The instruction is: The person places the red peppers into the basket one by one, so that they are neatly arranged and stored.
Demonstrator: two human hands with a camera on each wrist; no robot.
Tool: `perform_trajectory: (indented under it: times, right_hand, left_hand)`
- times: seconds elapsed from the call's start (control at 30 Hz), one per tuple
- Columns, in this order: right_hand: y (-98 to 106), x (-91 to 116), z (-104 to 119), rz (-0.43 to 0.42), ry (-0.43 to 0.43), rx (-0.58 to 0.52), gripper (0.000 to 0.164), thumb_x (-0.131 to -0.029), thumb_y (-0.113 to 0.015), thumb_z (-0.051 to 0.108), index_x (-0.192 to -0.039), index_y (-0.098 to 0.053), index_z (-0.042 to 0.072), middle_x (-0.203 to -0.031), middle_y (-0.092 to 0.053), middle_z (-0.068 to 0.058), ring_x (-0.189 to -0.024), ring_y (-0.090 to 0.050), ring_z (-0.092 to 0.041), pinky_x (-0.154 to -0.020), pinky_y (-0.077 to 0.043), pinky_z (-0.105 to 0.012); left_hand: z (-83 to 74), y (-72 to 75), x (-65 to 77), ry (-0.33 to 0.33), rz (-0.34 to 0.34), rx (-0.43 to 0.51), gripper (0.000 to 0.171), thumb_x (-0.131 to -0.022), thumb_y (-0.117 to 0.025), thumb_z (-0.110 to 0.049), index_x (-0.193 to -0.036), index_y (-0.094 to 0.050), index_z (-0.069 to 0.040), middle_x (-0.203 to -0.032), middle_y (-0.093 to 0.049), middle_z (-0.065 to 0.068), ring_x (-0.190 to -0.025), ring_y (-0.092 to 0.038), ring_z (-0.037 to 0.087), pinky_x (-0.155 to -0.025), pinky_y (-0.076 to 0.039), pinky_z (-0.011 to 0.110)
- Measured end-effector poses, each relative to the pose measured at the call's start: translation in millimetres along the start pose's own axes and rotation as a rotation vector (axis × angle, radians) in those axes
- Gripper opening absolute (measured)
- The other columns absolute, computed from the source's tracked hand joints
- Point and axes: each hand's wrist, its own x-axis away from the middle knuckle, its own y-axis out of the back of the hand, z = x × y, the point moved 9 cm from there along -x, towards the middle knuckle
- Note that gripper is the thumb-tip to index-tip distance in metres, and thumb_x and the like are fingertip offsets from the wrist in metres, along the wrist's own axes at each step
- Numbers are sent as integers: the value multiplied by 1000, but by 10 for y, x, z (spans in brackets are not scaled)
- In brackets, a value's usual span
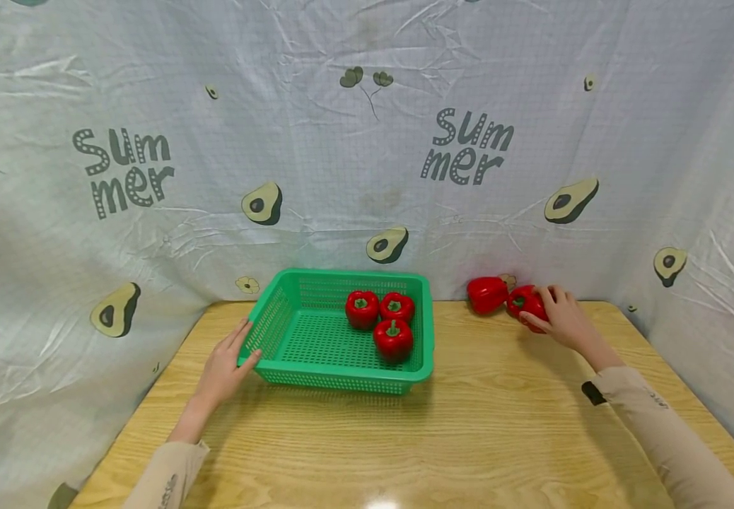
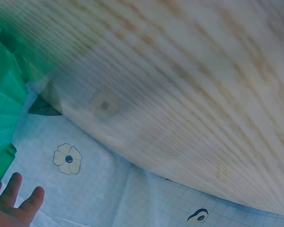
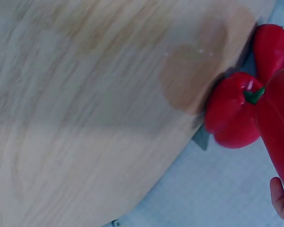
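Observation:
My left hand (image 1: 222,367) touches the left front corner of a green plastic basket (image 1: 335,376), its fingers fairly straight along the rim. In the left wrist view, the fingers (image 2: 10,190) show beside the basket's wall (image 2: 2,113). Three red bell peppers, one of them the front pepper (image 1: 394,342), stand in the basket's right half. At the table's back right, my right hand (image 1: 567,322) grips a red bell pepper (image 3: 281,118). Close against it in the right wrist view are a pepper with a green stem (image 3: 232,116) and another pepper (image 3: 272,49).
The wooden table (image 1: 469,424) runs up to a pale printed cloth (image 1: 341,177) at the back and sides. A red pepper (image 1: 487,294) lies by the back edge, left of my right hand. A dark band (image 1: 593,393) shows at the right cuff.

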Motion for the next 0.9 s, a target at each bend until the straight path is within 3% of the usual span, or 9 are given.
perform_trajectory:
  times: [0.27,0.6,0.9]
  right_hand:
    - [62,-87,225,-12,59,21,57,-78,-66,34,-116,-41,-2,-101,-46,-25,-86,-46,-44,-69,-41,-53]
    - [182,-270,714,-7,172,10,66,-75,-69,34,-121,-43,-5,-113,-47,-22,-101,-44,-41,-84,-39,-57]
    - [278,-400,1186,16,271,-3,69,-76,-67,37,-128,-41,-1,-119,-44,-21,-104,-44,-40,-90,-35,-57]
  left_hand:
    - [6,-4,-2,5,7,-4,57,-85,-56,-17,-133,-35,5,-138,-34,25,-119,-39,45,-93,-35,58]
    - [16,5,-9,15,12,-5,57,-86,-55,-20,-135,-34,4,-139,-33,24,-121,-38,44,-95,-34,57]
    - [8,0,0,16,22,-6,57,-87,-54,-20,-134,-35,5,-139,-34,25,-121,-38,44,-95,-34,57]
